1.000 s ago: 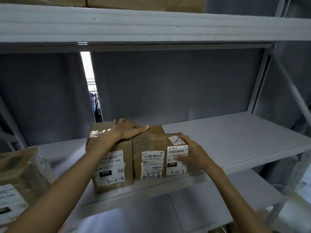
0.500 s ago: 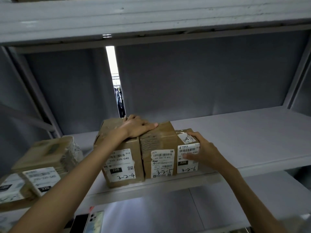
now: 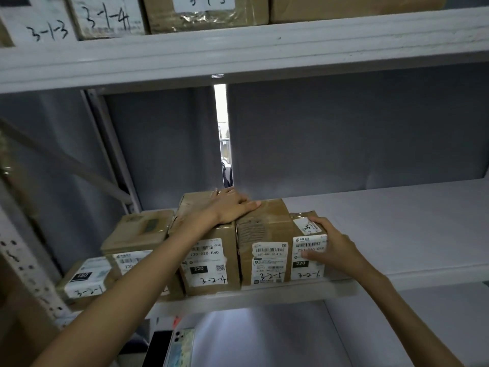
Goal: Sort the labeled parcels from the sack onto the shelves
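Note:
Three cardboard parcels stand side by side at the front of the middle shelf (image 3: 397, 276): one marked 3-2-4 (image 3: 209, 263), one marked 3-2-5 (image 3: 267, 250) and a smaller one marked 3-2-6 (image 3: 304, 260). My left hand (image 3: 232, 207) lies flat on top of the 3-2-4 parcel, its fingertips reaching onto the 3-2-5 parcel. My right hand (image 3: 328, 245) presses against the right side and front of the 3-2-6 parcel, thumb across its label.
More labeled parcels (image 3: 132, 245) sit to the left on the same shelf, partly behind my left arm. The upper shelf (image 3: 238, 46) carries boxes marked 3-1-3 and 3-1-4 (image 3: 105, 19). A phone (image 3: 180, 348) lies on the lower shelf. A grey curtain hangs behind.
The view has shifted, bringing the upper shelf's boxes and the left parcels into sight. Both hands stay on the same parcels.

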